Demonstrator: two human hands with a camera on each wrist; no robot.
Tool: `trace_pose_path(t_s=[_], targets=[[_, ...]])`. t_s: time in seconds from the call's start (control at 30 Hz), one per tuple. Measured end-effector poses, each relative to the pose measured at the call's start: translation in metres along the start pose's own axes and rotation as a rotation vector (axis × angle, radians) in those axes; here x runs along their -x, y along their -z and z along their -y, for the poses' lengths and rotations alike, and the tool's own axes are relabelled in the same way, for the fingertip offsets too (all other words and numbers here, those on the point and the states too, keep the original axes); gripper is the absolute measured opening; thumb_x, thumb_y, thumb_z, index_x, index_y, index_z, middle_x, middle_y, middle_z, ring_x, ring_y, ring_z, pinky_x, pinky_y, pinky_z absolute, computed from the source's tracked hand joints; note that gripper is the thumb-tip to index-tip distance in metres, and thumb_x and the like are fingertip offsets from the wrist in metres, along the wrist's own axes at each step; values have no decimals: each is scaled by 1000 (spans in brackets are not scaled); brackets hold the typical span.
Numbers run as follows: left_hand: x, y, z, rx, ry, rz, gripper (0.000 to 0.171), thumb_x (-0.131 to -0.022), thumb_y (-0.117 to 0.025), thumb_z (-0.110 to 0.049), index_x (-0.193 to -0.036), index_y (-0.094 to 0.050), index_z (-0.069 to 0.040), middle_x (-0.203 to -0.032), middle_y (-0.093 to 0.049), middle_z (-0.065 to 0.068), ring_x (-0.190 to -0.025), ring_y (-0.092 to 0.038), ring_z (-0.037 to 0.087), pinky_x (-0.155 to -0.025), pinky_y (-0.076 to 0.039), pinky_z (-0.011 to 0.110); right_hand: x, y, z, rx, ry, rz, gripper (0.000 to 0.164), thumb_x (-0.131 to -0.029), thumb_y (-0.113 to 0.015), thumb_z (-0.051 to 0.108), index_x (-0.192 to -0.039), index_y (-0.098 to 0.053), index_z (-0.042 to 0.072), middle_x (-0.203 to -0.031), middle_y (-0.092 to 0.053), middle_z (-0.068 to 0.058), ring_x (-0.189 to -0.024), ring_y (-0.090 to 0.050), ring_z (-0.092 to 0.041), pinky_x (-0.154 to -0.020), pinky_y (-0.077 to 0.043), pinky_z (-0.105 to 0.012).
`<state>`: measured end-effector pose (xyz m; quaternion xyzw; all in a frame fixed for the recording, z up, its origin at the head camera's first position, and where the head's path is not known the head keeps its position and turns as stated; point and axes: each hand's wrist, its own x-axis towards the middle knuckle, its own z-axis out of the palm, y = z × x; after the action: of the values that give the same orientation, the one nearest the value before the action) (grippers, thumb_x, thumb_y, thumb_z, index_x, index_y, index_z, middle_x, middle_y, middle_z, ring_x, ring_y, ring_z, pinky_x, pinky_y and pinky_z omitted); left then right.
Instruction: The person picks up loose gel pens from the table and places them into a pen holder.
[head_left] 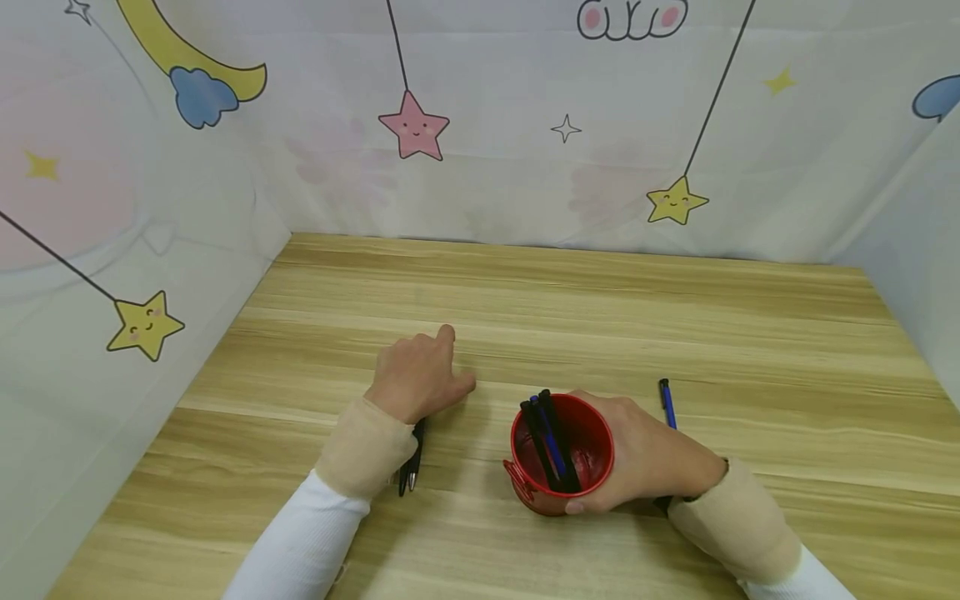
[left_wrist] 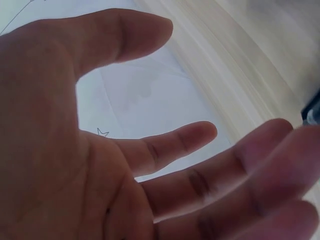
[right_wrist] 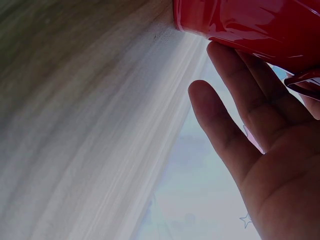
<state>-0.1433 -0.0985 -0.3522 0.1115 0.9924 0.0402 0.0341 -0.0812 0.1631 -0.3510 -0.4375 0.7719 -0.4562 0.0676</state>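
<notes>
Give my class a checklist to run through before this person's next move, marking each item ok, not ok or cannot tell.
1. Right hand has a grip on the red cup: ok, it holds the cup's side.
2. Left hand is free: ok, it holds nothing.
3. Pens in the cup are inside: ok, they lean together with their ends at the rim.
4. Dark pens on the left are fully visible: not ok, the left arm covers part.
5. Blue pen on the right is fully visible: not ok, the right arm hides part.
6. Cup's base touches the table: cannot tell.
</notes>
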Motion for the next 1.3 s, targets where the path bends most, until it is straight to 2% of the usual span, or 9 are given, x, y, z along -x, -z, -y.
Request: trace_pose_path(t_s=[0.13,0.57,0.63,0.8,0.97,1.13,1.3], targets=[[-1,-2,2,-14,4,-15,35,-70,-54,-38,-85,-49,-8,-55,-49,8,-45,-47,25,-35,-39,40,0,1,2,-11,-25,5,74,-60,-85,32,-122,-51,11,-110,-61,2,-97,-57,-15,-75,-54,-42],[-1,-5,6,-38,6,-47,29,-71,-58,-36,-68,-48,-9,-52,-48,7,-44,-46,24,-35,-41,41,-1,1,1,-18,-29,14,75,-56,-86,23,-121,-51,11,-108,-60,2,-96,-57,-16,-75,-54,-42],[-2,-7,6,-39,8,-37,29,-71,-58,-36,-66,-48,-9,-52,-48,7,-44,-47,24,-35,-41,42,-1,1,1,-22,-32,15,75,-57,-86,23,-121,-51,11,-108,-60,1,-96,-57,-16,-75,-54,-42],[-5,-11,6,-49,18,34,30,-74,-58,-37,-67,-50,-9,-57,-51,8,-49,-49,24,-38,-43,43,0,1,1,-21,-31,14,73,-58,-86,27,-121,-52,11,-107,-61,2,-95,-58,-16,-75,-54,-42],[-8,-13,7,-77,-1,86,19,-72,-60,-26,-71,-51,-9,-63,-55,7,-54,-52,23,-43,-47,42,0,1,1,-21,-28,16,73,-59,-85,29,-121,-51,11,-108,-61,1,-96,-58,-16,-75,-54,-42],[-9,-14,8,-83,-37,83,8,-72,-59,-11,-70,-52,-9,-67,-57,8,-58,-56,25,-45,-50,43,0,2,2,-23,-27,16,73,-59,-85,29,-121,-51,11,-108,-61,1,-96,-58,-16,-75,-54,-42],[-10,-15,9,-63,-69,74,8,-72,-58,-7,-69,-52,-9,-67,-57,8,-58,-55,24,-46,-49,43,0,2,2,-16,-21,10,73,-59,-85,29,-121,-52,11,-107,-61,2,-95,-58,-16,-75,-54,-42]])
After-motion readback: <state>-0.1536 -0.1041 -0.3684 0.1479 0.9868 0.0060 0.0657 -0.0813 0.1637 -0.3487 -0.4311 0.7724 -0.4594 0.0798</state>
